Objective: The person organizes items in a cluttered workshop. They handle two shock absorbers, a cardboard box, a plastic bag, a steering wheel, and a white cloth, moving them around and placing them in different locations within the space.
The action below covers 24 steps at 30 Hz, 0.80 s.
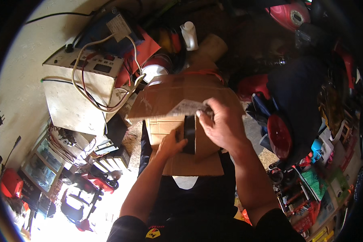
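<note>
A cardboard box with its flaps spread stands in front of my body. My right hand pinches the edge of the large far flap between thumb and fingers, near a greyish printed patch. My left hand reaches over the near left part of the box, beside a dark strip at its middle; whether its fingers grip anything cannot be told. The near flap lies towards my lap.
At the left stand a white electrical unit with looped cables and a glass-fronted frame. Beyond the box are a white plastic bottle and a round tin. Red seat-like parts and cluttered tools lie at the right.
</note>
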### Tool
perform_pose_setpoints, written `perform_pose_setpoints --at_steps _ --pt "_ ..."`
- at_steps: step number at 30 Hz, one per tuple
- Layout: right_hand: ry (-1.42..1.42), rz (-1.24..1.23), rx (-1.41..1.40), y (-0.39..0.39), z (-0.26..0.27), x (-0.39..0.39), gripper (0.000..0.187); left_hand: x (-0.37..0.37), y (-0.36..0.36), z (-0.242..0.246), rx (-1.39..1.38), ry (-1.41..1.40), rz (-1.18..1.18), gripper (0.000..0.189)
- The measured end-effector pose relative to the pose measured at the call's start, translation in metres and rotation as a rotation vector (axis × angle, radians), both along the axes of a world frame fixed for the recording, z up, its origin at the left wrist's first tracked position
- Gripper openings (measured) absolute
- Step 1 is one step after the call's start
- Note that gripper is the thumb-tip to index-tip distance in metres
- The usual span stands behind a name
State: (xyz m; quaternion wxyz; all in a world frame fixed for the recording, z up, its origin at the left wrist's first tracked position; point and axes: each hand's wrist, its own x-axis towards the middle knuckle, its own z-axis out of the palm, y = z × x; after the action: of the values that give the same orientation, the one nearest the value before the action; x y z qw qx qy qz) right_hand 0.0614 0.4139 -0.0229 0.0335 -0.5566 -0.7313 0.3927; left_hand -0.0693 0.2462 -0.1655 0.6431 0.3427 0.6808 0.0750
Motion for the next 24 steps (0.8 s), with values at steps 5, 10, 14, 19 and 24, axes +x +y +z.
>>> perform_pose_setpoints --at_steps 5,10,14,19,24 --pt "-0.354 0.033 -0.332 -0.048 -0.069 0.020 0.044 -0.026 -0.033 0.078 0.266 0.083 -0.206 0.075" --pt "-0.160 -0.116 -0.293 -0.051 -0.118 0.032 0.048 -0.024 -0.034 0.095 0.616 0.115 -0.748 0.088" --pt "-0.228 -0.104 -0.440 -0.025 -0.110 0.029 0.041 -0.027 0.025 0.031 0.853 0.457 -0.681 0.093" --pt "0.613 -0.447 -0.609 0.069 -0.121 0.013 0.018 -0.035 0.060 -0.015 0.736 0.440 -0.559 0.106" --pt "0.158 -0.394 -0.187 0.191 -0.208 -0.055 0.050 -0.037 0.055 -0.023 0.683 0.421 -0.553 0.099"
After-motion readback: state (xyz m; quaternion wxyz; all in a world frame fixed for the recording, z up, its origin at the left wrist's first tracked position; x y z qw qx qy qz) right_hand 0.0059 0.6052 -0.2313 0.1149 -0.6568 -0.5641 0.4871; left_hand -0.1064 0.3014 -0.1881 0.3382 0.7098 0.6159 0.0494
